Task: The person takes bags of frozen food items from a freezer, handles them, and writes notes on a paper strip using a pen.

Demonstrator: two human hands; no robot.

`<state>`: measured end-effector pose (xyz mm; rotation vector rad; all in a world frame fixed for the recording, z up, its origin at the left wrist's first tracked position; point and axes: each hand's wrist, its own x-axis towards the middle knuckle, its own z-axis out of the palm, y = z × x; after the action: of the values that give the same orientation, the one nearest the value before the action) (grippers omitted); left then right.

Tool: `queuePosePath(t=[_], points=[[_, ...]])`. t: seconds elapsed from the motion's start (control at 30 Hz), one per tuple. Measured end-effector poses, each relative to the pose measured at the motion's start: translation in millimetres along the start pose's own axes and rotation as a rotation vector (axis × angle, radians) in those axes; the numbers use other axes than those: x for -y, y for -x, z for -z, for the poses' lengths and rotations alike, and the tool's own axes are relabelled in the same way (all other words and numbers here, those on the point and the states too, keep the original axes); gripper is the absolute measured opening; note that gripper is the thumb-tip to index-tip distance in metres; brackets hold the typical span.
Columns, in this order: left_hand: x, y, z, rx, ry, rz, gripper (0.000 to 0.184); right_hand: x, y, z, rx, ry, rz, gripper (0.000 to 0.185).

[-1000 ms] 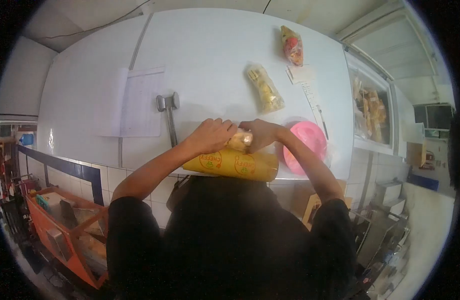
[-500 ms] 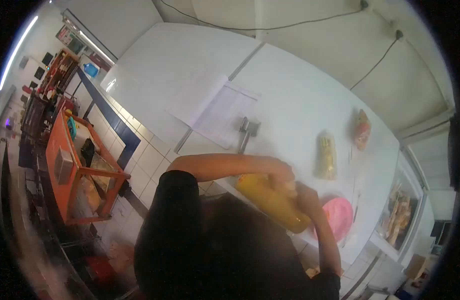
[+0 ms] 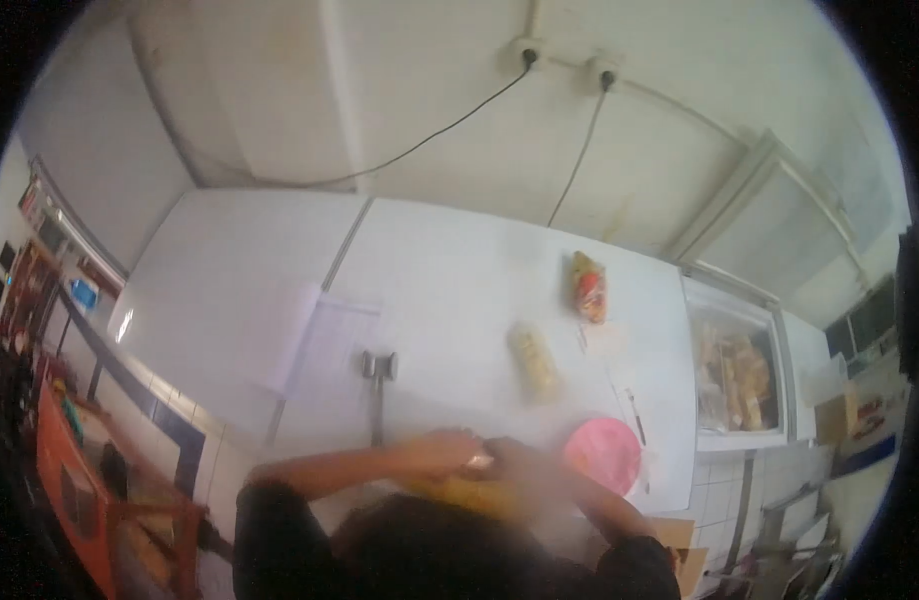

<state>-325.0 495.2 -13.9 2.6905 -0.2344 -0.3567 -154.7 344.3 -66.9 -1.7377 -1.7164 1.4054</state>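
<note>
A large yellow-filled plastic bag (image 3: pixel 480 497) lies against my body at the table's near edge, mostly hidden by my arms and dark shirt. My left hand (image 3: pixel 452 452) is closed at its upper side, next to a small pale bit that looks like the bag's gathered top. My right hand (image 3: pixel 520 463) meets it there, fingers bent and blurred, also closed on the bag. Right of my right hand is a round pink plate or lid (image 3: pixel 604 455). A metal mallet (image 3: pixel 379 368) lies beyond my left forearm, its handle toward me.
A clear bag of pale yellow pieces (image 3: pixel 535 366) and a red-and-yellow packet (image 3: pixel 589 288) rest on the white table (image 3: pixel 450 290). An open notebook (image 3: pixel 330 345) lies left. A thin dark stick (image 3: pixel 636 416) is near the pink disc. A glass-topped case (image 3: pixel 737 375) stands right.
My view has swung up and to the right, showing more wall and the case. Both hands stay together at the yellow bag, which is now more hidden by my body.
</note>
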Motion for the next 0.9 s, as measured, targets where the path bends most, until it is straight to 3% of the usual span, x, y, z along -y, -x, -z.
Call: queuePosePath(t=[0.07,0.1,0.13,0.2,0.33,0.43,0.53,0.6,0.63,0.67,0.73,0.77,0.8,0.87,0.9], points=[[0.7,-6.2,26.0,0.318,0.224,-0.028,0.054,3.3,3.5,-3.6,-0.025,0.014,0.047,0.066],[16.5,-15.0,12.2,0.355,0.342,-0.018,0.059,7.8,11.1,-7.9,-0.107,-0.222,0.056,0.062],[28.7,-20.0,2.0,0.367,0.329,-0.031,0.059,21.9,18.2,-4.4,-0.128,-0.229,0.053,0.062],[45.3,-28.8,-6.7,0.477,0.747,-0.112,0.065,54.9,30.1,13.7,-0.111,0.003,-0.096,0.064],[53.3,-34.6,-15.3,0.534,0.561,-0.079,0.068,49.3,29.6,3.7,-0.245,0.112,-0.165,0.067],[67.8,-35.4,-17.7,0.357,0.456,-0.025,0.072,2.8,5.4,3.7,-0.135,-0.032,-0.039,0.069],[61.1,-37.9,-1.7,0.487,0.596,0.097,0.078,6.7,4.4,10.6,-0.030,-0.172,-0.143,0.070],[74.2,-32.3,-26.1,0.209,0.401,0.229,0.087,33.3,17.3,19.4,-0.104,0.016,-0.223,0.073],[58.2,-9.7,-19.9,-0.087,0.493,0.378,0.084,0.7,5.5,15.6,-0.069,0.035,-0.186,0.075],[65.4,1.9,-30.9,-0.103,0.490,0.376,0.084,-8.1,4.2,19.2,-0.071,0.051,-0.185,0.075],[71.3,31.6,-64.7,-0.491,0.187,0.723,0.075,-23.1,6.3,8.7,-0.182,0.041,-0.156,0.079],[76.5,42.7,-79.3,-0.471,0.210,0.738,0.075,-65.3,-10.1,-5.7,-0.174,0.095,-0.091,0.087],[84.6,50.0,-100.3,-0.492,0.428,0.663,0.069,-38.4,3.3,-0.7,-0.152,0.043,-0.217,0.092],[78.5,60.5,-106.7,-0.338,1.007,0.774,0.050,-34.7,3.0,5.3,-0.160,0.068,-0.240,0.093],[85.8,56.5,-129.0,-0.468,0.936,0.734,0.045,-37.8,-0.2,7.9,-0.172,0.093,-0.240,0.093]])
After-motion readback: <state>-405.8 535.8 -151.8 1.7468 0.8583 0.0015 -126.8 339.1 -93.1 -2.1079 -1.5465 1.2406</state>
